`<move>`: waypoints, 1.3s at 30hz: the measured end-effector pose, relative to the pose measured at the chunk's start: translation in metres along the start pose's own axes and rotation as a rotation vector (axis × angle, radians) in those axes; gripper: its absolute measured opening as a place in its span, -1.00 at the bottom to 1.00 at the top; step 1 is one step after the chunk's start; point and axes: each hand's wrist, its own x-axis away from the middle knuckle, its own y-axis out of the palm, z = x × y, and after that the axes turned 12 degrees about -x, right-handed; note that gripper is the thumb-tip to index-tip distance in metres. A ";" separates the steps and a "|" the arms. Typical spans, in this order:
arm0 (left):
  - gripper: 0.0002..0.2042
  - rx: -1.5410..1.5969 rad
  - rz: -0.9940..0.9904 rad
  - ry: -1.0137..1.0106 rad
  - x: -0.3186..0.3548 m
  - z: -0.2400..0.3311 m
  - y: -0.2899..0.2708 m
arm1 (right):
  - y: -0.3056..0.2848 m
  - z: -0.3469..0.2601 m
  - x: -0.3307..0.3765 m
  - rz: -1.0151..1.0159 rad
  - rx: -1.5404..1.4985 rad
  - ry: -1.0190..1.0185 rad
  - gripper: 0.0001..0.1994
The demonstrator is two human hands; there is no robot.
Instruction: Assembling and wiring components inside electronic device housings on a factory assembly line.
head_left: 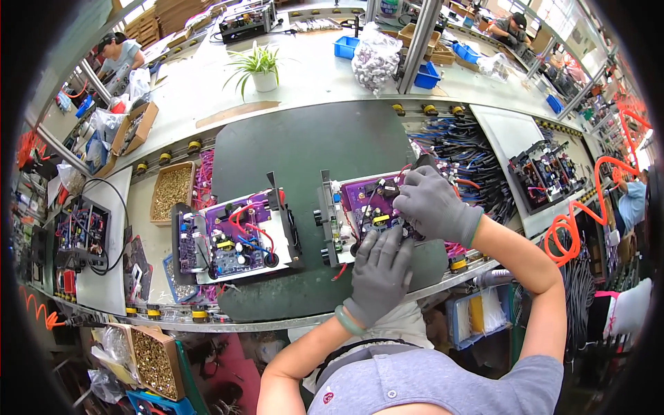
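Observation:
Both hands wear grey gloves and work at a purple circuit board [358,194] in an open metal chassis. My left hand [380,273] reaches over the chassis's near edge, its fingers stretched out and resting on parts there; the fingertips are partly hidden. Curled over the board's right end is my right hand [437,206], fingers closed; whatever they grip is hidden beneath them. A dark piece [424,162] shows just beyond its knuckles. To the left lies a similar chassis with a purple board [238,232], red and blue wires looping over it. Neither hand touches that one.
A dark green mat [311,135] lies under both chassis. Cable bundles [463,162] and another assembly [546,173] lie right, near a coiled orange hose [564,235]. A box of brass-coloured parts [173,192] stands left. Beyond are a potted plant [263,77] and blue bins [346,47].

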 end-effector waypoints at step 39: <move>-0.56 -0.158 -0.107 0.128 0.017 -0.007 0.017 | 0.003 0.008 0.012 0.015 0.101 0.229 -0.94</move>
